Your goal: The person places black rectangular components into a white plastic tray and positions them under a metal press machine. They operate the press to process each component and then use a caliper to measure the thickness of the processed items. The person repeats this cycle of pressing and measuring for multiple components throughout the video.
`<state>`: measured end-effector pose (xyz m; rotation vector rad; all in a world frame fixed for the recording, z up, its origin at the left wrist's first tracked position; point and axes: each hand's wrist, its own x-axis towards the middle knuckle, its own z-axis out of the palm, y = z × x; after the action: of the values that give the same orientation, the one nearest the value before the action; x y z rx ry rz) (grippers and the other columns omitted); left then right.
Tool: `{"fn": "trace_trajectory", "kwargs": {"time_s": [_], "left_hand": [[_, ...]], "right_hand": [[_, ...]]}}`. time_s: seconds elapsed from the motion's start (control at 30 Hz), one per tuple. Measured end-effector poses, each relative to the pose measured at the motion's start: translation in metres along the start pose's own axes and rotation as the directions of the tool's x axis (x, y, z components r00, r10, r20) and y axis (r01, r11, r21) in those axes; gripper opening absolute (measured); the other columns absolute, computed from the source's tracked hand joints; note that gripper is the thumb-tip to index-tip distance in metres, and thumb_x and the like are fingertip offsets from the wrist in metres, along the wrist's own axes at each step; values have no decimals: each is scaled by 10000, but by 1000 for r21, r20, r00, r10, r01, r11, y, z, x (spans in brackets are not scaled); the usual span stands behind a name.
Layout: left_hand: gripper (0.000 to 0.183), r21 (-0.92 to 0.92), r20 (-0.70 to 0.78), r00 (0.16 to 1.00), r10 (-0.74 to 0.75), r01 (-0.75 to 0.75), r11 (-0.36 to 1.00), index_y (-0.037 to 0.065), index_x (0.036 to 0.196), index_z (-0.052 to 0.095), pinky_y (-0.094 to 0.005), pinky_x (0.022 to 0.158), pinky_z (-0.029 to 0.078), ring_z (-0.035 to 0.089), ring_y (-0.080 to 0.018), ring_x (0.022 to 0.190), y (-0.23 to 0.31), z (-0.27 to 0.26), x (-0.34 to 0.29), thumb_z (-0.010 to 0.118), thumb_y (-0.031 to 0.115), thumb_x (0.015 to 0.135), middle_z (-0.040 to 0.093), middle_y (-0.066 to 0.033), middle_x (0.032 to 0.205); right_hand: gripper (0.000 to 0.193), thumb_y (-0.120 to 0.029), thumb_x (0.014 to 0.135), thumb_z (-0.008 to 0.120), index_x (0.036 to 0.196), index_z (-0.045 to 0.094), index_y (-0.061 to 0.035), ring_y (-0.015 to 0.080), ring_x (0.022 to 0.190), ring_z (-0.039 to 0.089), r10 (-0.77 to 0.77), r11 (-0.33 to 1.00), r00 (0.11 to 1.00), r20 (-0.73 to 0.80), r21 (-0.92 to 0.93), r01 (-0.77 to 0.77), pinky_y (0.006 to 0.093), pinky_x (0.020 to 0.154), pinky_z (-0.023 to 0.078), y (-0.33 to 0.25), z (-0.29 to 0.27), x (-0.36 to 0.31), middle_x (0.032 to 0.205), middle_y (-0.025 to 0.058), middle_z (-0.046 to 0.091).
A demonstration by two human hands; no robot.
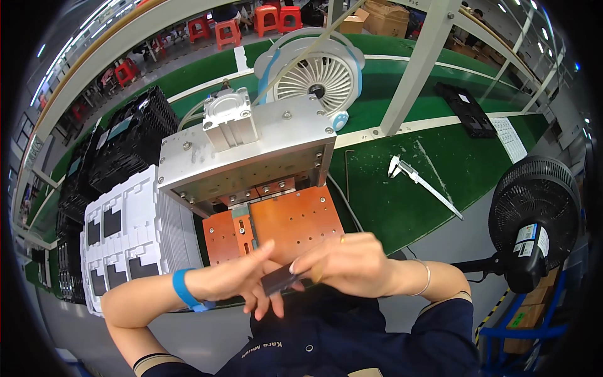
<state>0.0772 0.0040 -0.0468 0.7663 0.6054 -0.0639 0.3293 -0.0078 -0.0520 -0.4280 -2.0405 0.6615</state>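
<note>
My right hand (345, 264) pinches a small dark rectangular flat piece (278, 280) between thumb and fingers, just in front of the press. My left hand (248, 281) is open beside and partly behind the piece, its thumb up and its fingers spread; whether it touches the piece I cannot tell. Beyond both hands stands a metal bench press (251, 151) with a pneumatic cylinder (230, 116) on top. Its orange base plate (292, 220) has rows of holes and a slotted metal stop (242, 227) bolted on.
On the left, stacked white trays (135, 213) hold several dark flat pieces, with piled black trays (132, 132) behind. A white fan (317, 81) stands behind the press. A caliper (424, 182) and a hex key (348, 176) lie on the green bench; a black fan (534, 213) is at right.
</note>
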Motion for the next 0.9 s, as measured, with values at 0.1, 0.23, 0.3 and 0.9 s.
{"fn": "trace_trajectory", "kwargs": {"time_s": [0.1,0.23,0.3,0.9], "left_hand": [[568,109,-104,986,127,-115,987,32,1313,520,-205,476,461,672,-125,659,-9,10,6,327,501,1057,697,-120,841],[362,54,-154,954,257,-252,966,61,1255,540,-191,440,433,633,-104,638,-7,6,7,477,353,1051,658,-58,948],[331,47,-195,949,246,-242,969,53,1213,547,-200,462,472,650,-109,665,-8,4,11,508,332,1041,654,-51,940],[393,-5,-225,897,381,-393,920,46,1302,520,-402,886,611,649,-234,1105,-9,8,15,609,-47,931,623,-106,1221]], "right_hand": [[228,-120,759,788,935,652,-69,243,891,676,-12,1000,999,39,-23,13,312,754,532,6,-1,-8,1028,70,699],[428,-258,823,780,1179,654,-55,274,1060,567,320,945,947,29,66,-321,365,891,474,34,-23,-8,1128,101,584],[280,-190,892,672,1146,683,-72,251,1008,527,416,875,909,-27,-259,-408,350,905,440,62,-16,-18,1043,90,558],[343,-9,733,698,1071,648,-28,348,962,613,303,150,818,-490,-823,-548,450,860,512,136,-134,-136,1012,143,638]]}}
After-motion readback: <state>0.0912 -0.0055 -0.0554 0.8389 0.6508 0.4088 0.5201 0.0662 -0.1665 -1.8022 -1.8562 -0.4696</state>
